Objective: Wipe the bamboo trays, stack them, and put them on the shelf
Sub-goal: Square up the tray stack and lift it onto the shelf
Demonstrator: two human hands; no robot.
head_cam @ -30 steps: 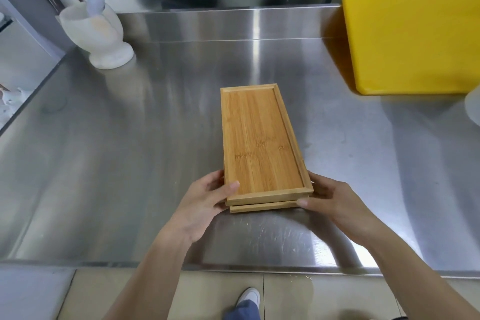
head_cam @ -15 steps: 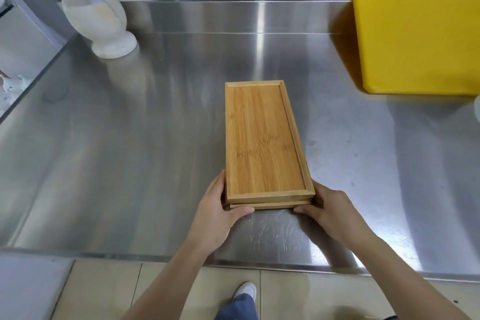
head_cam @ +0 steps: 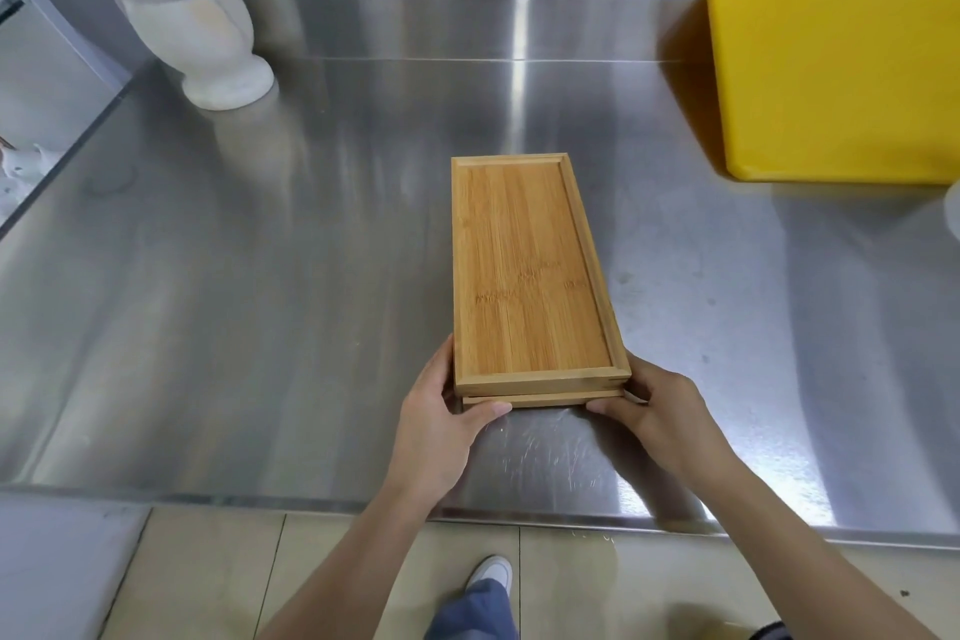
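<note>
Two bamboo trays lie stacked on the steel counter, long side pointing away from me. The top tray (head_cam: pixel 530 270) is a shallow rimmed rectangle; the lower tray (head_cam: pixel 540 400) shows only as a thin edge sticking out at the near end. My left hand (head_cam: pixel 441 421) grips the stack's near left corner, thumb along the front edge. My right hand (head_cam: pixel 660 411) holds the near right corner, fingers curled under the stack's end.
A white stone mortar with a pestle (head_cam: pixel 200 47) stands at the back left. A thick yellow cutting board (head_cam: pixel 836 62) lies at the back right. The steel counter (head_cam: pixel 260 301) has a raised back ledge and its front edge is just below my hands.
Both hands have slid from the trays' sides to the near corners and closed on the stack. The lower tray's edge still sticks out a little at the near end.
</note>
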